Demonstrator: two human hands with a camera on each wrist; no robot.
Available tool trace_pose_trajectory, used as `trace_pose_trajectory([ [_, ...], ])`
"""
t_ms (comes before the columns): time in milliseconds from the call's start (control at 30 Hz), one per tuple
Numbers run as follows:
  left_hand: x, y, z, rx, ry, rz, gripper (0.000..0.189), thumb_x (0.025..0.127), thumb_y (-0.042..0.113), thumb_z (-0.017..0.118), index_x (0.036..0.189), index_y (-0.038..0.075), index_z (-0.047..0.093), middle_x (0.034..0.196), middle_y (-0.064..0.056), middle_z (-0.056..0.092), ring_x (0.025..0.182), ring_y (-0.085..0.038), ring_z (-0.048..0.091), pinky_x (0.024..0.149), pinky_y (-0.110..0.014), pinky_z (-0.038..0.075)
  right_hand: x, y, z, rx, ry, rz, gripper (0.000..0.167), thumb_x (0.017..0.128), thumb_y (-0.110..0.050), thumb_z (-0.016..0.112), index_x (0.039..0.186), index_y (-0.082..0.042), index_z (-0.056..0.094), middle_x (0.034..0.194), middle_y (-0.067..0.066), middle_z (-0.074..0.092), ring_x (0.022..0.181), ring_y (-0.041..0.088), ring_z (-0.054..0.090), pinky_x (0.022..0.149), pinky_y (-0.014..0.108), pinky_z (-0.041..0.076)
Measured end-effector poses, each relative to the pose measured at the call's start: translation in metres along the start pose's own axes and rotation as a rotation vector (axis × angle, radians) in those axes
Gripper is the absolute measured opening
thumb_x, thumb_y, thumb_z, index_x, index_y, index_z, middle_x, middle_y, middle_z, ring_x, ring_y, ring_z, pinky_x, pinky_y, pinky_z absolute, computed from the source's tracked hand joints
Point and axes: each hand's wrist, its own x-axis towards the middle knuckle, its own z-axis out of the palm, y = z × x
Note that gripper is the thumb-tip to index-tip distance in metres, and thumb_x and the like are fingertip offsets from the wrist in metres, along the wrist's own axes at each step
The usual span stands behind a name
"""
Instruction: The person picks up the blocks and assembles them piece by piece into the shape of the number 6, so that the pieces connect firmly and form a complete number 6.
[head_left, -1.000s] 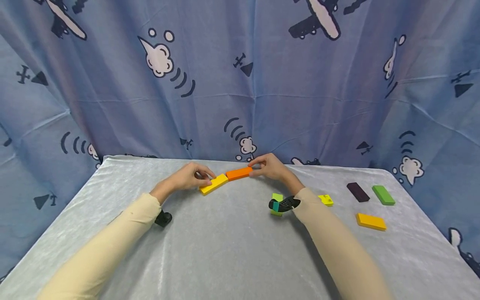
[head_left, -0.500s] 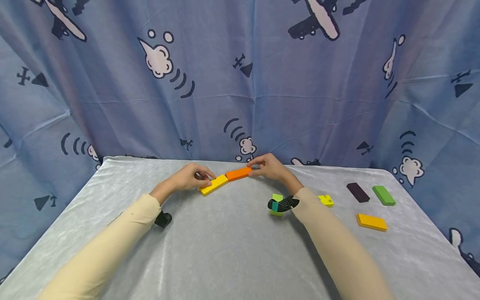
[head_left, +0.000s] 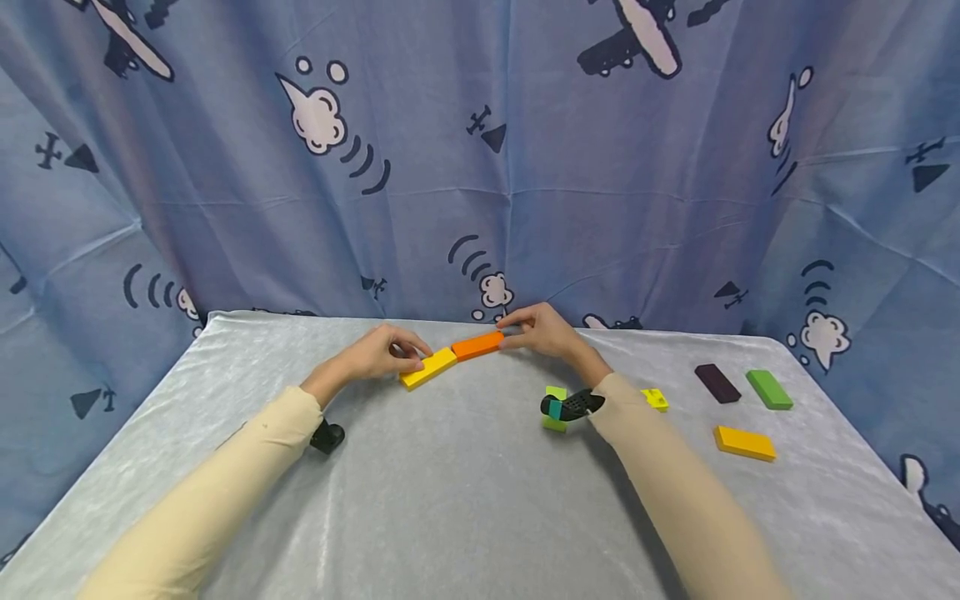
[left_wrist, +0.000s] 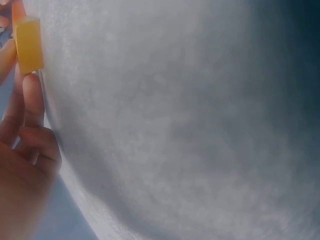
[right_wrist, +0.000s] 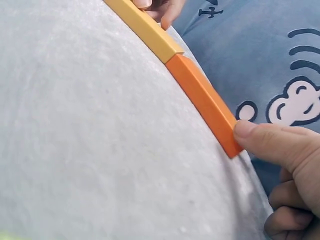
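A yellow block (head_left: 433, 371) and an orange block (head_left: 477, 346) lie end to end near the table's far edge, meeting at a slight angle. My left hand (head_left: 375, 354) pinches the yellow block near its left end, thumb on the near side. In the left wrist view, that yellow block (left_wrist: 29, 45) shows end-on beside the fingers. At the orange block's right end, my right hand (head_left: 551, 333) holds it between thumb and index finger. The right wrist view shows the thumb (right_wrist: 245, 128) pressed on the orange block (right_wrist: 205, 102), its other fingers curled below.
Under the right wrist lies a light-green block (head_left: 555, 425), partly covered by a black wrist device (head_left: 573, 406). A small yellow studded piece (head_left: 656, 399) peeks past the sleeve. Farther right lie dark purple (head_left: 717, 383), green (head_left: 769, 389) and amber (head_left: 744, 443) blocks. A patterned curtain (head_left: 420, 167) hangs behind.
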Motion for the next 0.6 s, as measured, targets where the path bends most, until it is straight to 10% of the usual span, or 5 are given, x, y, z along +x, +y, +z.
trace_pose_trajectory([
  [600, 0.0, 0.0, 0.0, 0.0, -0.01, 0.04, 0.022, 0.097, 0.005, 0.07, 0.118, 0.004, 0.076, 0.111, -0.007, 0.071, 0.096, -0.021, 0.065, 0.085, -0.036, 0.055, -0.05, -0.009, -0.045, -0.001, 0.085, 0.017, 0.029, 0.095, -0.021, 0.076, 0.117, -0.002, 0.074, 0.06, 0.001, 0.031, 0.053, 0.018, 0.027, 0.056, 0.032, 0.027],
])
